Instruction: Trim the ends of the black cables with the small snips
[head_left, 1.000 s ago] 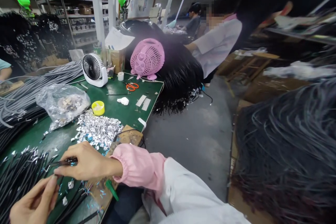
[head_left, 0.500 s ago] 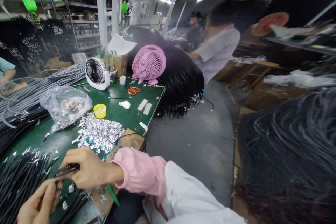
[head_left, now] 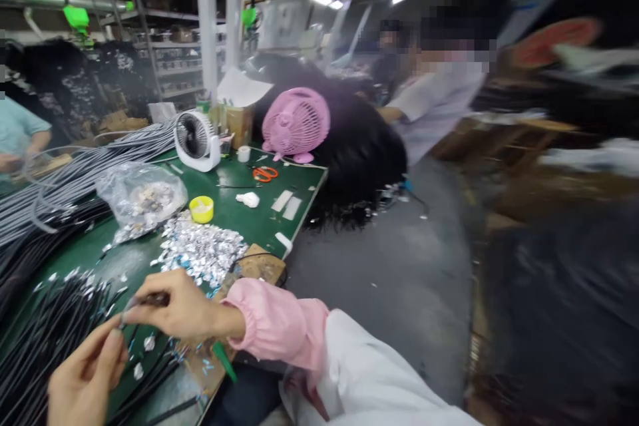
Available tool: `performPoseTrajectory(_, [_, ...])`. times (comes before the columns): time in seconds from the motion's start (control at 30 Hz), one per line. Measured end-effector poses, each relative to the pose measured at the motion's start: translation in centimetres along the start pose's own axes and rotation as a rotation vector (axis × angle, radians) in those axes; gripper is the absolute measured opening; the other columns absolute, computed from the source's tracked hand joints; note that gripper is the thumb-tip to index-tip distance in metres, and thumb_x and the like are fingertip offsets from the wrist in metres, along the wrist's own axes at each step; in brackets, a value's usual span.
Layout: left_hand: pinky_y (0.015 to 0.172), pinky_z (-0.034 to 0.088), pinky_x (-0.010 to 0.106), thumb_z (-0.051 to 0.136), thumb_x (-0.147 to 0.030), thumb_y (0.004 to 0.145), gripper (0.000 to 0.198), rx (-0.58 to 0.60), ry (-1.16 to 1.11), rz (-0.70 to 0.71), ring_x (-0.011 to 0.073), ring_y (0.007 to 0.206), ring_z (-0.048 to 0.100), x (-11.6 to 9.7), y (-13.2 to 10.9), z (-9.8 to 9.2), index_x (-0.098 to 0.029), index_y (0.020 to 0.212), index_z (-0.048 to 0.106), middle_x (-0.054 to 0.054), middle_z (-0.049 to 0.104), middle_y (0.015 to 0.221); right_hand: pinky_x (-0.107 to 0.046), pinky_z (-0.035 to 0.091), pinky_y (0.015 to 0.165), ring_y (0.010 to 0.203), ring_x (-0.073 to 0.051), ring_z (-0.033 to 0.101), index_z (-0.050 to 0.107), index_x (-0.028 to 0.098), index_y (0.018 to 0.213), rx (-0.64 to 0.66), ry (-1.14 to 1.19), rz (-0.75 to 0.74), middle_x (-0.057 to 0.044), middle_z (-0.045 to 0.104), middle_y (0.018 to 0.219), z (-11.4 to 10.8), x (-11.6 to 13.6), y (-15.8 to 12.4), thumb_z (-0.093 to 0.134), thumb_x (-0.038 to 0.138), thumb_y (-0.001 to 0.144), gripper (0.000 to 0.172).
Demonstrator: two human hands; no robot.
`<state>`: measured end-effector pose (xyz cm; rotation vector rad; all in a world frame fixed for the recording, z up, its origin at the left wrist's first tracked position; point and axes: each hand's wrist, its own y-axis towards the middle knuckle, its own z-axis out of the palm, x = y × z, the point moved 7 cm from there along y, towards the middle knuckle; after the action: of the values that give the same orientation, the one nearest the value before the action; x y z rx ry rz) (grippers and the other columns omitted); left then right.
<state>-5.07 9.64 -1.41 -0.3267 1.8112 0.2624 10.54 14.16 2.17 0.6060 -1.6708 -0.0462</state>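
My right hand [head_left: 182, 306], in a pink cuff, is closed around a slim dark tool [head_left: 157, 298]; its exact kind is unclear. My left hand [head_left: 92, 363] is closed in a pinch, its fingertips meeting those of my right hand. Whatever it pinches is small and mostly hidden. Under and beside both hands lies a bundle of black cables [head_left: 40, 346] with silvery ends. More black cables [head_left: 144, 389] run along the near table edge. A heap of foil scraps [head_left: 202, 246] sits just beyond my right hand.
On the green table [head_left: 234, 219] are a yellow tub [head_left: 202, 210], a plastic bag of scraps [head_left: 144, 196], orange scissors [head_left: 265, 174], a white fan [head_left: 196, 140] and a pink fan [head_left: 297, 123]. Grey cables [head_left: 110, 163] lie at left. A person [head_left: 439, 93] stands beyond a large black cable bundle [head_left: 364, 153].
The view has swung left, so the scene sits further right. Both hands stay together at the fingertips; the dark tool in my right hand appears at a different angle.
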Motion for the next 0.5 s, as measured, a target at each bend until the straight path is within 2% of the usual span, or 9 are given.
performPoseTrajectory(0.07, [0.04, 0.041, 0.019, 0.071, -0.055, 0.057, 0.045, 0.091, 0.014, -0.036, 0.0112, 0.045, 0.05, -1.1, -1.1, 1.3, -0.013, 0.073, 0.07, 0.0, 0.057, 0.05, -0.021, 0.041, 0.059, 0.064, -0.011, 0.054, 0.067, 0.015, 0.073, 0.007, 0.051, -0.005, 0.0, 0.06, 0.067, 0.0, 0.5, -0.5, 0.063, 0.026, 0.078, 0.013])
performPoseTrajectory(0.17, [0.04, 0.035, 0.018, 0.065, -0.054, 0.063, 0.043, 0.094, 0.003, -0.033, 0.0088, 0.044, 0.044, -2.2, -1.9, 2.0, -0.011, 0.065, 0.068, 0.0, 0.054, 0.049, -0.023, 0.042, 0.06, 0.064, -0.011, 0.054, 0.065, 0.013, 0.074, -0.017, 0.018, 0.001, -0.002, 0.06, 0.068, -0.3, 0.7, -0.9, 0.056, 0.019, 0.08, 0.012])
performPoseTrajectory(0.37, [0.039, 0.029, 0.017, 0.059, -0.047, 0.073, 0.036, 0.163, -0.122, -0.057, 0.0057, 0.042, 0.038, -2.1, -2.4, 2.6, -0.012, 0.066, 0.063, -0.003, 0.045, 0.049, -0.023, 0.037, 0.05, 0.053, -0.01, 0.047, 0.062, 0.015, 0.071, -0.008, -0.051, -0.051, -0.001, 0.053, 0.06, -0.5, 0.9, -1.0, 0.052, 0.023, 0.079, 0.015])
performPoseTrajectory(0.5, [0.04, 0.032, 0.018, 0.062, -0.035, 0.073, 0.023, 0.127, -0.169, 0.044, 0.0066, 0.044, 0.042, -2.2, -2.6, 2.5, -0.013, 0.066, 0.062, -0.003, 0.049, 0.052, -0.022, 0.03, 0.044, 0.047, -0.009, 0.038, 0.053, 0.017, 0.059, 0.069, 0.074, 0.097, 0.004, 0.042, 0.052, -0.1, 0.4, -1.0, 0.055, 0.029, 0.075, 0.021])
